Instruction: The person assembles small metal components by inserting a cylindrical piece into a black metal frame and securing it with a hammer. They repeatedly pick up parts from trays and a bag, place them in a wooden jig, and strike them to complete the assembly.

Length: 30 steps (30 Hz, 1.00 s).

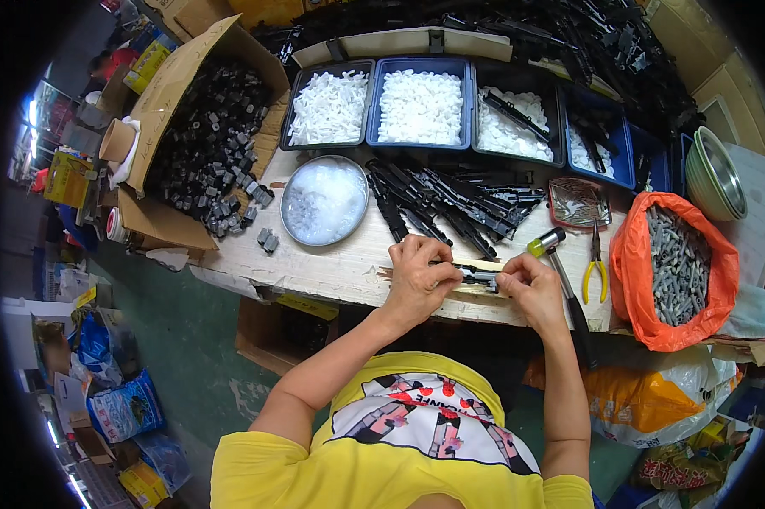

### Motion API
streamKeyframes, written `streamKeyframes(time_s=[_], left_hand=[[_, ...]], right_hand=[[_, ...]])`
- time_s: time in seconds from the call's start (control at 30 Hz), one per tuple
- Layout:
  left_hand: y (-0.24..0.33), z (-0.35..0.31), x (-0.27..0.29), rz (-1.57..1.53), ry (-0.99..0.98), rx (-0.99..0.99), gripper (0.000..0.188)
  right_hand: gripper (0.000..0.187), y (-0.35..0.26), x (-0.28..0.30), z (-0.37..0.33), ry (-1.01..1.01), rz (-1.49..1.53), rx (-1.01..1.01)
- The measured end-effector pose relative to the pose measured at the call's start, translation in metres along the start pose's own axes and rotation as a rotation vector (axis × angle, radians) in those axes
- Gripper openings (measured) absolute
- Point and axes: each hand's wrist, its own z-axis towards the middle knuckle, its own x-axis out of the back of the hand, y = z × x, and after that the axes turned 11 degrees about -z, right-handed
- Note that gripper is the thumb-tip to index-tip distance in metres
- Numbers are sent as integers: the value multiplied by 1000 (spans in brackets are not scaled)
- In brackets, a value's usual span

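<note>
- Left hand (pixel 418 276): pinching left end of black strip (pixel 479 276).
- Right hand (pixel 535 293): pinching its right end.
- Location: between both hands, near desk's (pixel 332 278) front edge.
- Risk: dropping over edge from loosened pinch; cracking from uneven pressing.

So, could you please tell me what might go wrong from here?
The hammer has its handle past the front edge of the bench, close to the right forearm, so a sideways nudge might knock it off. The open orange bag is full of grey pieces by that edge; a bump could spill some. The left hand and right hand hold a part nearby, which might drop if it slips.
</note>
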Motion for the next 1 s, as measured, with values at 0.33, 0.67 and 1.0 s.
streamKeyframes(time_s=[0.33,0.67,1.0], left_hand=[[0,2,2,50,-32,-58,15],[-2,1,2,62,-38,-90,16],[-3,-2,1,57,-21,-121,16]], right_hand=[[23,5,6,13,-124,-21,-156],[28,-8,9,15,-127,-182,-109],[25,5,6,23,-249,51,-124]])
